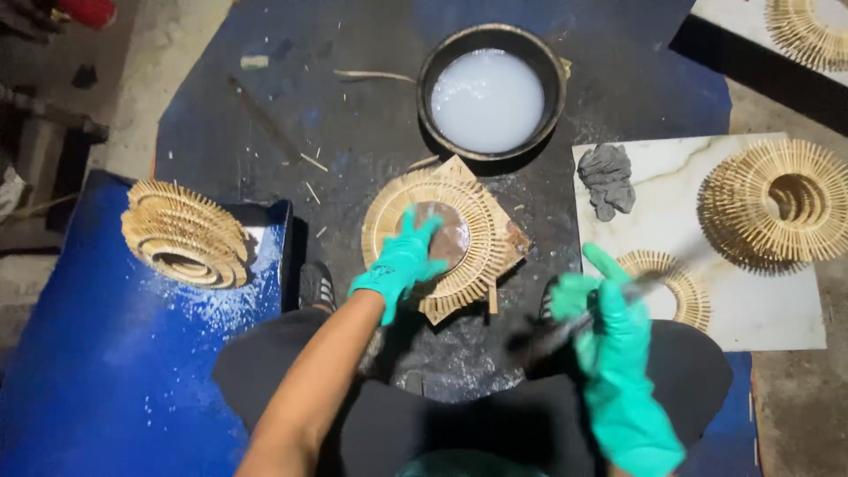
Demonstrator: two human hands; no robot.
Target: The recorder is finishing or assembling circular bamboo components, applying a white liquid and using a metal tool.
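Stick ring (442,238) under left grip (402,261)

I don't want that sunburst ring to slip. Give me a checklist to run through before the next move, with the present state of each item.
1. Left hand pressing on the stick ring: ok, palm rests on its centre.
2. Ring seated on the wooden board: ok, lies flat.
3. Right hand grip on the tool: ok, fingers closed round it; the tool is blurred, kind cannot tell.
4. Both gloves on: ok.
5. Basin of milky liquid clear of the hands: ok, apart, beyond the ring.
6. Grey lump on the marble tile: ok.
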